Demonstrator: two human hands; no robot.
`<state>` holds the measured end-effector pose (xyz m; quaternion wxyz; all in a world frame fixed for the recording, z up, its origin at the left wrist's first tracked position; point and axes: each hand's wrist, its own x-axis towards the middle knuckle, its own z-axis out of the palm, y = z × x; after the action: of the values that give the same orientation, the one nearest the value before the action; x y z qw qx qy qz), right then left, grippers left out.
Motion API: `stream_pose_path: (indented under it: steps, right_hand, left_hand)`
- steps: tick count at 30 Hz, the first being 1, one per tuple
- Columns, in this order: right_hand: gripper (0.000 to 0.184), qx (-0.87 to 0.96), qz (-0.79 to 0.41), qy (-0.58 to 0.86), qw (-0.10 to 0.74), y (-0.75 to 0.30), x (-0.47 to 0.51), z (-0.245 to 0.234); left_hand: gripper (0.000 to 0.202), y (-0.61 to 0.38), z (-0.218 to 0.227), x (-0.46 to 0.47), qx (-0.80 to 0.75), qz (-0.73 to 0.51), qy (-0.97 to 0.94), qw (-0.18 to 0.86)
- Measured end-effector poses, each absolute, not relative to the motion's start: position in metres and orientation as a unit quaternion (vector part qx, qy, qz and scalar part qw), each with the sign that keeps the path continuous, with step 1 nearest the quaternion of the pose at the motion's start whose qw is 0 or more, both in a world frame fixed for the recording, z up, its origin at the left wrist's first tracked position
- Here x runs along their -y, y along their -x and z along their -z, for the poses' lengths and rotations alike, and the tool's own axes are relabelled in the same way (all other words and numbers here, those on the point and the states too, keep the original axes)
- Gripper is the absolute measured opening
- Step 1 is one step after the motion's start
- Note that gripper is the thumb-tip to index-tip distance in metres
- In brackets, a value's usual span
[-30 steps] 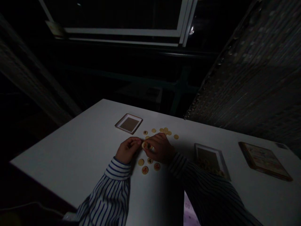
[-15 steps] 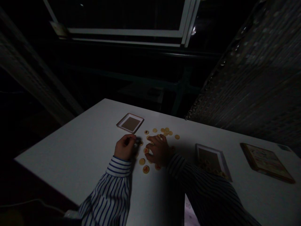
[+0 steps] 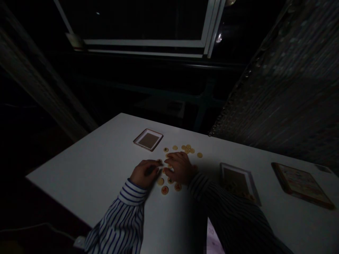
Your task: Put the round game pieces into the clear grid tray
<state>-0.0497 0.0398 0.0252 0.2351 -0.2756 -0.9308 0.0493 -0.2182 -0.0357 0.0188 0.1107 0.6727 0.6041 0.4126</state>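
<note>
The left hand [image 3: 144, 173] has reached toward the right hand [image 3: 180, 167], half-curled, fingertips on a disc [image 3: 159, 161] between them; gripped or not, I cannot tell. The right hand lies spread, palm down, over the discs [image 3: 169, 180]. Its cuff [image 3: 196, 181] may scatter those beside it.

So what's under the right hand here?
On the white table, round tan discs lie close around the right hand; whatever sits beneath its palm and fingers is covered.
</note>
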Motion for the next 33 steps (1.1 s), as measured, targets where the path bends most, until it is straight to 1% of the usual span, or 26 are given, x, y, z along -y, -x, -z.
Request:
stream_pose_path:
  steps: [3,6,12,17,20,24,27,29,33]
  right_hand:
    - [0.023,0.926,-0.062,0.277,0.251,0.049,-0.042,-0.028]
    - [0.022,0.920,-0.072,0.281,0.263,0.047,-0.043,-0.030]
    - [0.021,0.902,-0.082,0.309,0.291,0.043,-0.046,-0.039]
    - [0.019,0.897,-0.085,0.317,0.296,0.042,-0.048,-0.043]
    - [0.019,0.897,-0.086,0.314,0.300,0.042,-0.047,-0.044]
    - [0.019,0.893,-0.090,0.309,0.314,0.041,-0.046,-0.045]
    - [0.019,0.893,-0.095,0.298,0.324,0.040,-0.045,-0.046]
    - [0.019,0.894,-0.095,0.289,0.328,0.040,-0.045,-0.047]
    - [0.020,0.898,-0.098,0.272,0.332,0.041,-0.044,-0.047]
  left_hand:
    - [0.021,0.219,-0.017,0.048,-0.549,-0.316,-0.768,0.094]
    - [0.023,0.216,-0.013,0.055,-0.554,-0.252,-0.789,0.085]
    - [0.023,0.208,-0.008,0.057,-0.567,-0.224,-0.788,0.086]
    - [0.023,0.206,-0.008,0.056,-0.589,-0.219,-0.773,0.083]
    - [0.021,0.208,-0.011,0.055,-0.598,-0.252,-0.756,0.091]
    - [0.022,0.211,-0.019,0.054,-0.586,-0.349,-0.716,0.147]
    - [0.021,0.209,-0.024,0.056,-0.604,-0.461,-0.618,0.202]
    - [0.022,0.205,-0.026,0.056,-0.611,-0.533,-0.527,0.256]
    - [0.029,0.199,-0.028,0.057,-0.575,-0.619,-0.400,0.354]
